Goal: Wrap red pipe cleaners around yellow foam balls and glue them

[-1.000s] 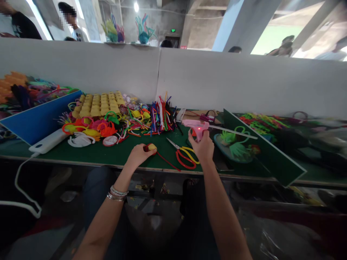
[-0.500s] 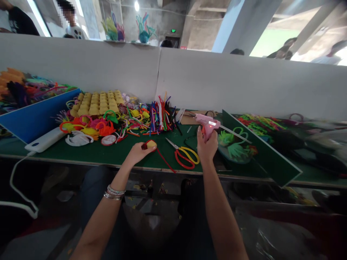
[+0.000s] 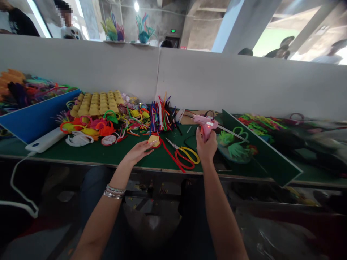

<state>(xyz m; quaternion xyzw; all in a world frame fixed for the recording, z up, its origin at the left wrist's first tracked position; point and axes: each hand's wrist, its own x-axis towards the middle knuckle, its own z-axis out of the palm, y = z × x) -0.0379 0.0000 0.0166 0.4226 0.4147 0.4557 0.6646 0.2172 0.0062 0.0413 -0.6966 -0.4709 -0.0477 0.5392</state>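
My left hand (image 3: 138, 150) pinches a small yellow cup-shaped piece (image 3: 154, 140) with a red pipe cleaner (image 3: 170, 155) wrapped on it and trailing right over the green table (image 3: 108, 155). My right hand (image 3: 206, 147) grips the handle of a pink glue gun (image 3: 206, 124), its red light on, nozzle pointing left. Red and yellow handled scissors (image 3: 183, 156) lie on the table between my two hands.
A heap of coloured pipe cleaners (image 3: 130, 121) and a yellow egg tray (image 3: 99, 103) fill the back left. A white power bank (image 3: 45, 140) with cable lies at left. A green craft piece (image 3: 233, 144) sits right of the gun. White partition (image 3: 217, 83) behind.
My left hand lifted the yellow piece and moved it right, toward the glue gun. My right hand drew the gun rightward, then held it roughly still.
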